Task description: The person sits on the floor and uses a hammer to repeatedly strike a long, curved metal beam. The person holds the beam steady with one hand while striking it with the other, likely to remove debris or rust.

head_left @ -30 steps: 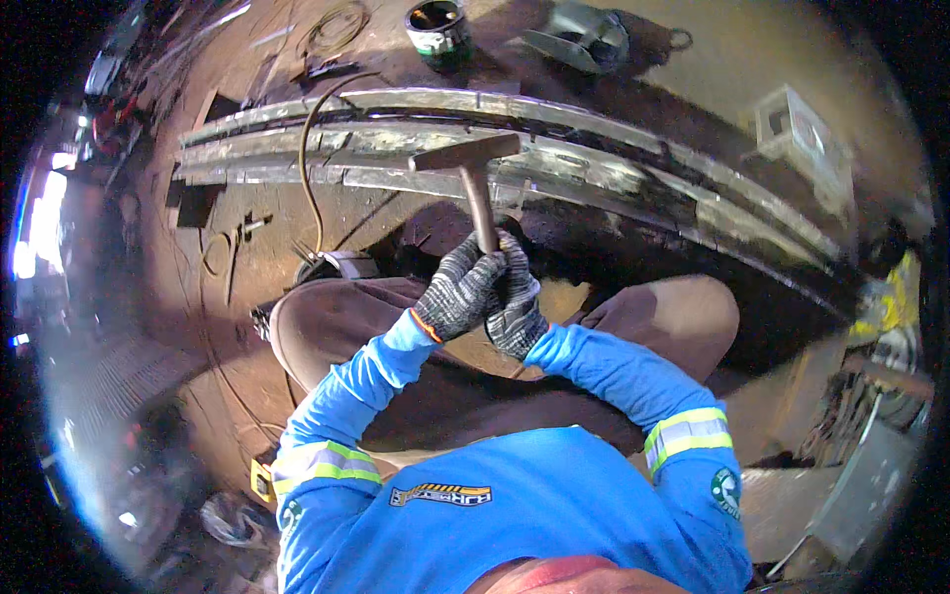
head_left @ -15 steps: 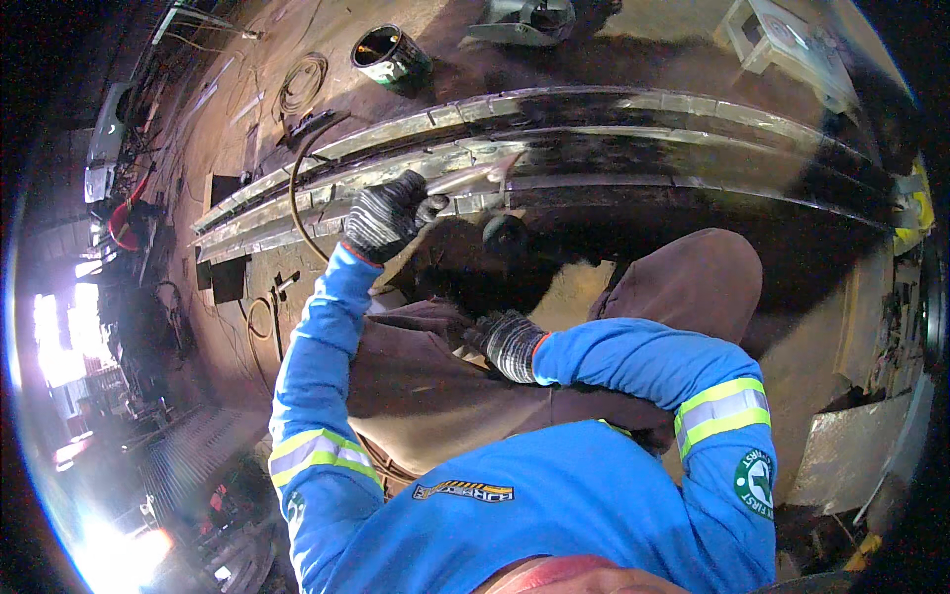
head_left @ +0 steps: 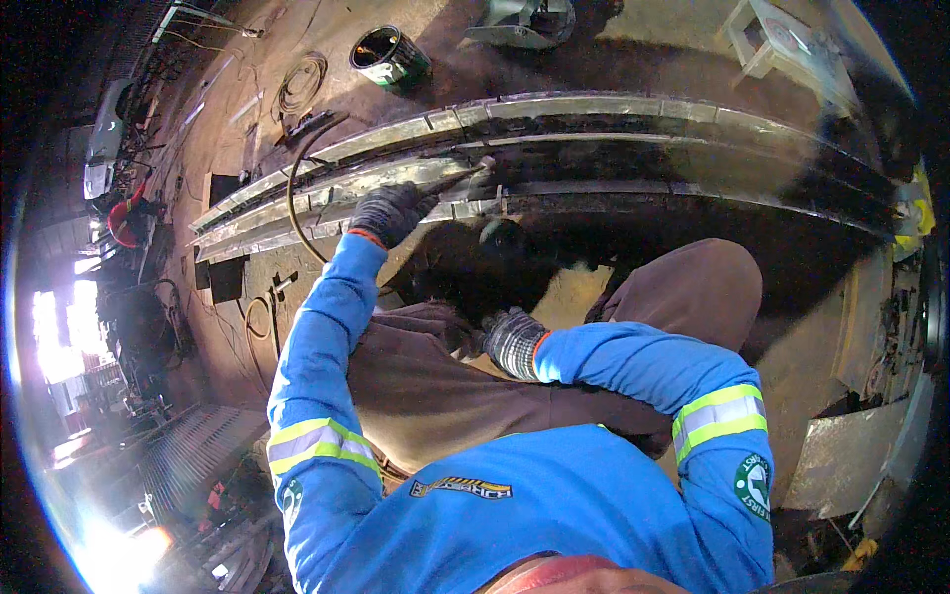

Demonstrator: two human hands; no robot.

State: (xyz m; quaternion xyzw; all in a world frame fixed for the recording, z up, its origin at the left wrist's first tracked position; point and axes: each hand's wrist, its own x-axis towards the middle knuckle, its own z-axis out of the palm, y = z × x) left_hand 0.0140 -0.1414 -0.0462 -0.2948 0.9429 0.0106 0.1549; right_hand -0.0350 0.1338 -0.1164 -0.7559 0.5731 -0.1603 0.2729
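Observation:
My left hand (head_left: 388,214), in a dark striped knit glove, is closed round the handle of a slim hammer-like tool (head_left: 457,180). The tool's small pale head lies over a long steel beam (head_left: 594,139), which crosses in front of me with several raised edges. I cannot tell whether the head touches the metal. Close to my bent leg, my right hand (head_left: 515,344) wears the same kind of glove. Its fingers are curled in against the brown trousers (head_left: 435,381), and shadow hides what they hold, if anything.
A brown hose (head_left: 294,198) loops over the beam's left part. Beyond the beam are an open can (head_left: 389,56), a coiled cable (head_left: 302,83), a grey metal piece (head_left: 522,22) and a pale stand (head_left: 782,45). Something yellow (head_left: 912,213) is at the beam's right end; a metal plate (head_left: 846,455) lies lower right.
My left hand has turned and dropped slightly toward the beam, and the tool, blurred before, now shows clearly. My right hand has shifted slightly, staying by my leg.

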